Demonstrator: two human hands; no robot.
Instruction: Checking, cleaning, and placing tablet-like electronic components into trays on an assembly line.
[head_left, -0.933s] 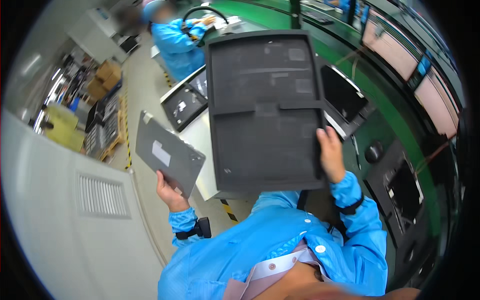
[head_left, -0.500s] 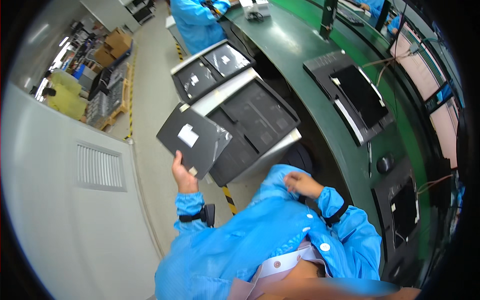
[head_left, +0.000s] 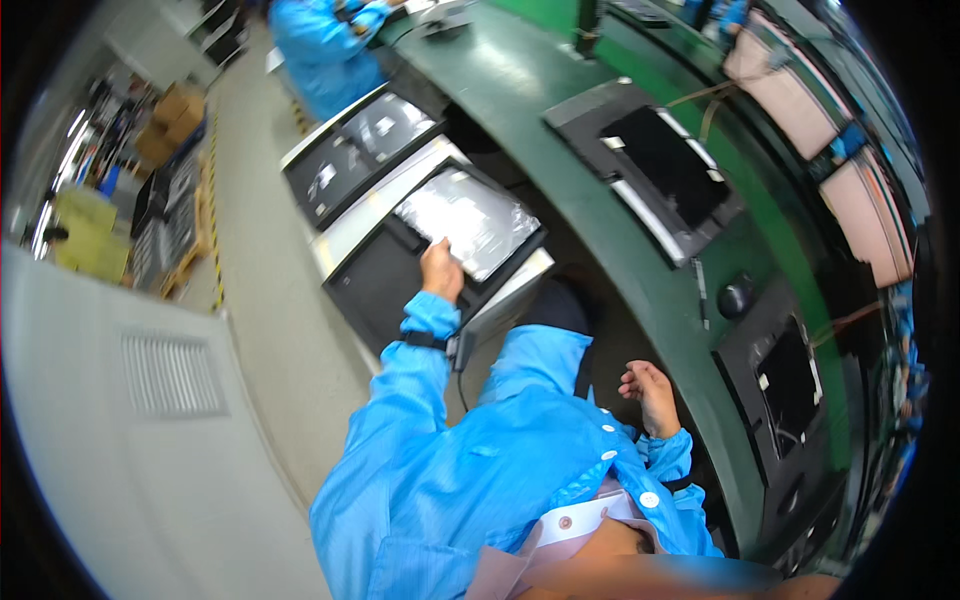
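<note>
A flat, film-wrapped panel (head_left: 472, 222) lies over the right compartment of the near black tray (head_left: 375, 285), strong glare on its wrap. My left hand (head_left: 441, 272) grips the panel's near-left edge, fingers closed on it. The tray's left compartment shows bare black. By the bench's near edge hangs my right hand (head_left: 652, 396), empty, its fingers loosely bent and apart. Just beyond the near tray, another black tray (head_left: 322, 215) carries two film-wrapped panels, one per compartment.
To the right runs a curved green bench (head_left: 590, 190) with a screen in a black fixture (head_left: 580, 120), another black fixture (head_left: 745, 350), a mouse (head_left: 735, 296) and a pen-like tool (head_left: 702, 290). A co-worker in blue (head_left: 320, 60) is beyond the trays. At left stands a white vented panel (head_left: 90, 440).
My left hand has moved the panel rightward over the near tray's right compartment; its shiny face now shows. My right hand has swung right and nearer to me. The whole view has shifted.
</note>
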